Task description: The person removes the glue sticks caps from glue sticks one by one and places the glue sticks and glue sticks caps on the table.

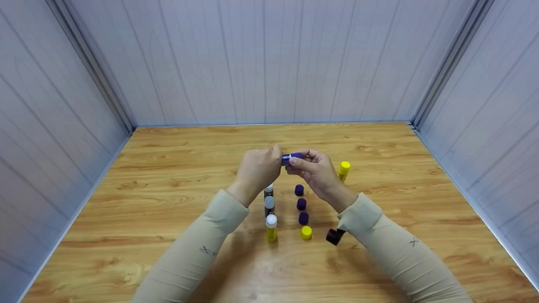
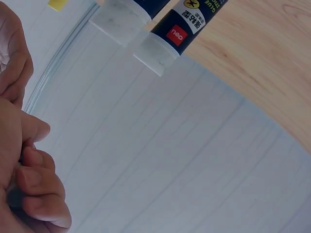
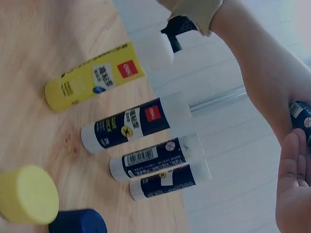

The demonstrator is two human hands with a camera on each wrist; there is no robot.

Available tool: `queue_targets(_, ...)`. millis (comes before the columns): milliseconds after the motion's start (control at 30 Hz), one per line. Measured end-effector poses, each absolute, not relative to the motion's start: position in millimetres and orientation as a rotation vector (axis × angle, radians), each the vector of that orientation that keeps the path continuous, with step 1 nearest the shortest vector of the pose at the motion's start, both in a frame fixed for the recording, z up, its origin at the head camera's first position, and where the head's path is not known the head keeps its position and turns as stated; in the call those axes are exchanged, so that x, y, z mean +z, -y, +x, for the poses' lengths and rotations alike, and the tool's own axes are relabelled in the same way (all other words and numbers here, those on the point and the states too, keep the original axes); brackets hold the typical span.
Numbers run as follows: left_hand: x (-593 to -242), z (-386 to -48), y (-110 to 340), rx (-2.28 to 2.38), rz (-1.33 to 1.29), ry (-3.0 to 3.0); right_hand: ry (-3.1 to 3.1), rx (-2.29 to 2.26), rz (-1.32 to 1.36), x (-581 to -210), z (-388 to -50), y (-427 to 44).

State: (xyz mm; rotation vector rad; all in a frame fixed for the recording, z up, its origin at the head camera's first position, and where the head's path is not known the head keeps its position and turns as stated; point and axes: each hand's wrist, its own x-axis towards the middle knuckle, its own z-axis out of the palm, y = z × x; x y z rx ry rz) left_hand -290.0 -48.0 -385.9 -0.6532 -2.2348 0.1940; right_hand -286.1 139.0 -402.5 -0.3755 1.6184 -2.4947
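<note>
Above the table, my left hand point(image 1: 260, 168) grips a dark blue glue stick point(image 1: 286, 159) lying roughly level. My right hand point(image 1: 313, 170) pinches the purple-blue end of that stick between thumb and fingers. In the left wrist view, curled fingers point(image 2: 41, 184) of the left hand hide most of what it holds. The right wrist view shows the dark label of the held glue stick point(image 3: 301, 116) at the right edge. Below the hands stands a row of white-topped glue sticks: a yellow one point(image 3: 92, 75) and several dark blue ones point(image 3: 133, 126).
Right of the row sit several dark blue caps point(image 1: 301, 204) and one yellow cap point(image 1: 306, 232) in a line. A yellow-topped glue stick point(image 1: 344, 169) stands beyond the right wrist. A black block point(image 1: 334, 237) shows by the right sleeve. Pale panels point(image 1: 269, 63) enclose the wooden table point(image 1: 189, 168).
</note>
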Motion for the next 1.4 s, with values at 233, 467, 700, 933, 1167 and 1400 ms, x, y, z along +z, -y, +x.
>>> queue_targets(233,-387,-291,51,0.187,-0.691,2.234,-1.973,-2.311,-0.482,-398,-288,-146)
queue_targets(467,-390,-294,54,0.192,-0.709,2.253,-2.394,-1.994,-0.693,-396,-289,-152)
queue_targets(700,-392,-295,58,0.186,-0.733,2.287,-2.656,-1.765,-0.983,-398,-290,-155)
queue_targets(933,-395,-295,58,0.2,-0.743,2.304,-2.908,-1.5,-1.265,-403,-291,-161)
queue_targets(1167,-397,-293,57,0.228,-0.755,2.336,-2.956,-1.375,-1.413,-405,-293,-164)
queue_targets(1400,-395,-292,57,0.2,-0.765,2.372,-2.969,-1.351,-1.453,-406,-294,-166)
